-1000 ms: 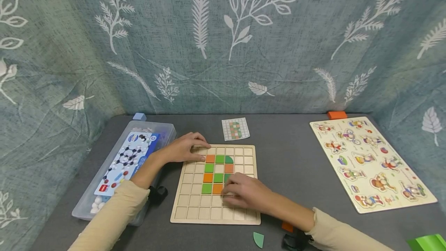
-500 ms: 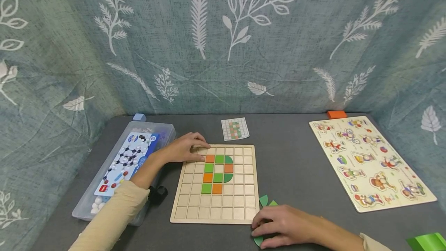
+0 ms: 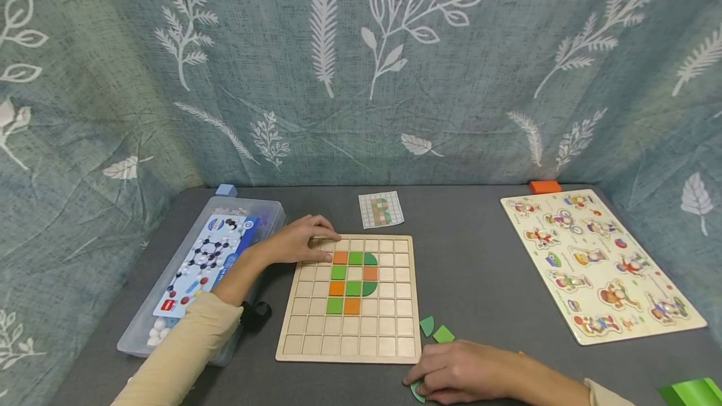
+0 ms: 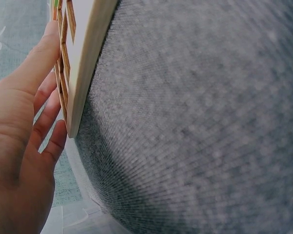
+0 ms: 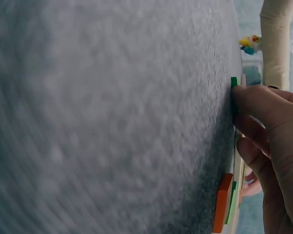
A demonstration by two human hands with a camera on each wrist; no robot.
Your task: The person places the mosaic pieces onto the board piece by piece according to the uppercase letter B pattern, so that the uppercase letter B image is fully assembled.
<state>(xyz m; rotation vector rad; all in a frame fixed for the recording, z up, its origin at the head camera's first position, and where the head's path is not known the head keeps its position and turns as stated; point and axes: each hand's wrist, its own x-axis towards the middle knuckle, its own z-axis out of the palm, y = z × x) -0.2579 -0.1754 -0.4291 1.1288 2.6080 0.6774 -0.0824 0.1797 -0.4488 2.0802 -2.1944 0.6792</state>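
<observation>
Right hand [image 3: 459, 373] seemingly pinches green piece [image 3: 416, 390] beside board [image 3: 316, 343].

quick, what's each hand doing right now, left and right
Left hand: open, fingers flat on the board's top-left corner.
Right hand: fingers on a green piece on the table; grip cannot be told.

Head view: scene seen from above and behind, facing forward and down, whole grey table [image 3: 485, 255] covered. Left wrist view: set very near table surface, wooden grid board [image 4: 83, 63] seen edge-on. Right wrist view: equally near. Board [image 3: 350, 299] and table shared by views.
</observation>
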